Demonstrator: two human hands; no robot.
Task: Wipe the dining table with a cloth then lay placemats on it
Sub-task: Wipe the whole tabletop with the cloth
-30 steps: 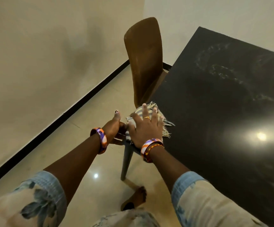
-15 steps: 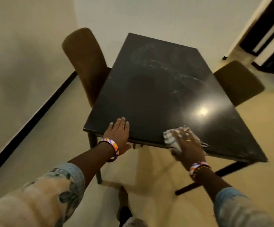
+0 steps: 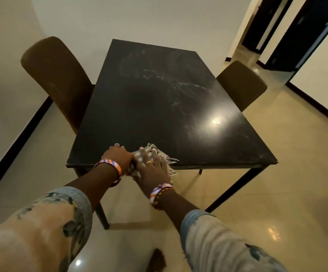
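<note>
chairs (image 3: 57,79) flanking table (image 3: 159,107), hands (image 3: 137,163) on cloth (image 3: 160,154)

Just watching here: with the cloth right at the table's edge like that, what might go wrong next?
1. The cloth sits on the near edge of the table, its fringe already hanging over, so it may slip off under the right hand.
2. Whitish smears across the far half could be missed if wiping stays at the near edge.
3. The left hand is touching the cloth and might get in the way of a stroke.
</note>
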